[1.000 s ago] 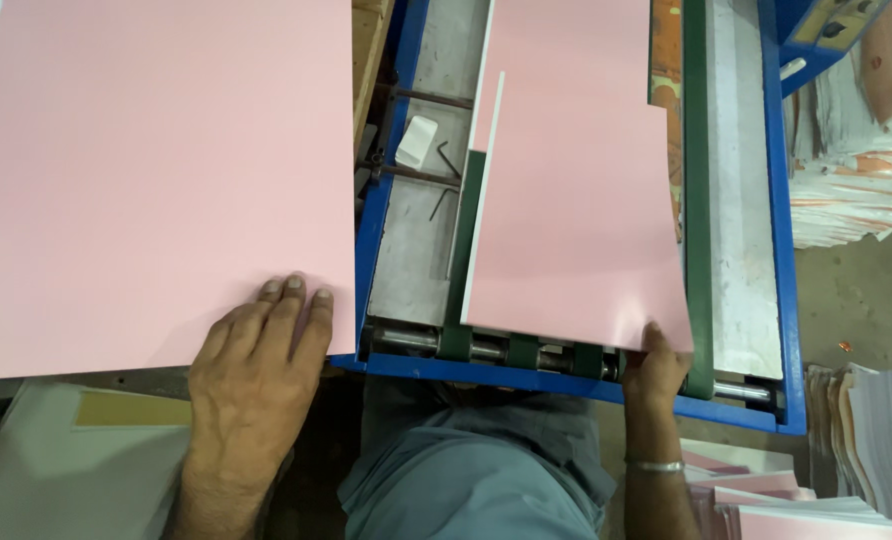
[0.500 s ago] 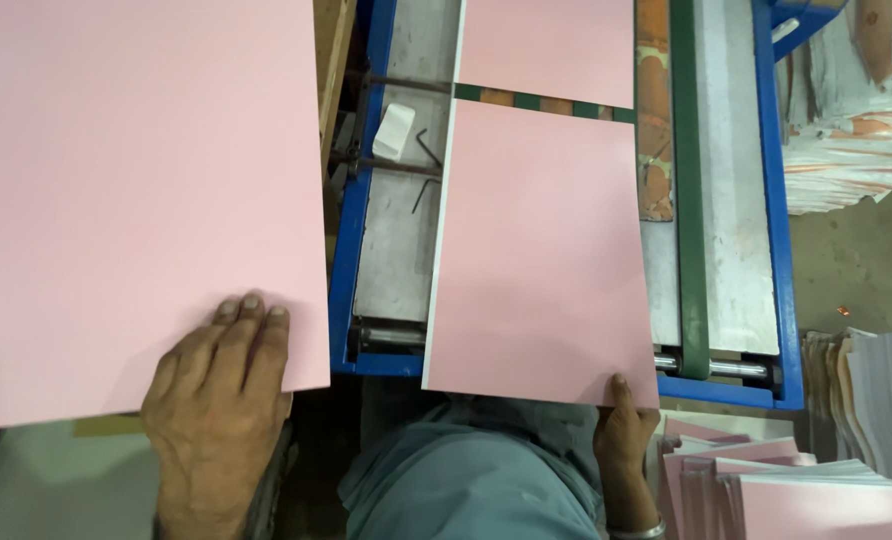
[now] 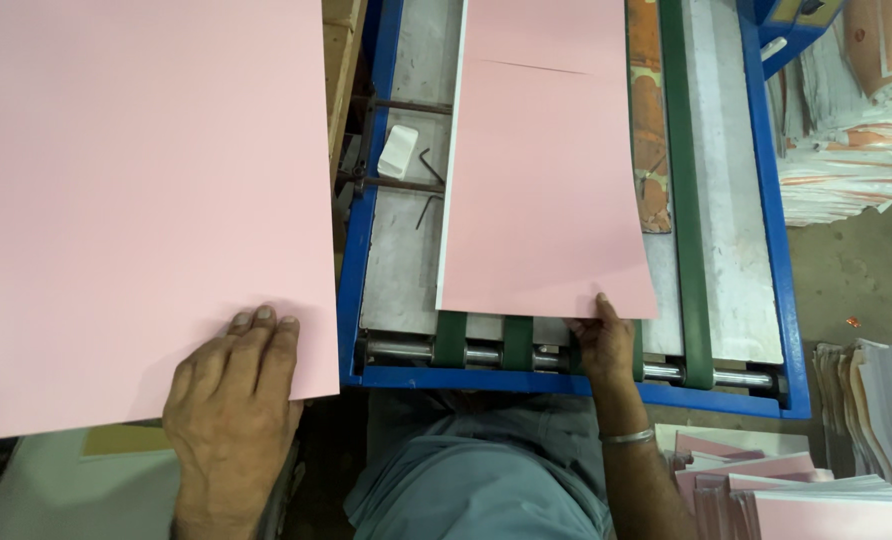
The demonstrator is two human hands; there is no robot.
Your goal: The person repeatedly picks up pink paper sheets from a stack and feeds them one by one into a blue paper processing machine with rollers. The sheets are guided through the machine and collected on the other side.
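Left hand (image 3: 231, 400): fingers lay flat and spread on the near edge of the large pink sheet stack (image 3: 136, 200), gripping nothing.
Right hand (image 3: 603, 345): fingers pinched the near edge of the pink sheet (image 3: 541, 190).
Sheet: lay on the green belts (image 3: 511, 340) of the blue-framed machine (image 3: 566, 383).
Beyond: white block (image 3: 398, 150) beside it; paper piles (image 3: 836, 150) far right.

I'm standing in a print-finishing workshop: a blue-framed feeder machine (image 3: 776, 260) with green conveyor belts (image 3: 681, 190) and steel rollers (image 3: 486, 353) sits at twelve o'clock, tall stacks of printed sheets (image 3: 836, 150) at two o'clock, and piles of pink paper (image 3: 796, 490) at four o'clock.
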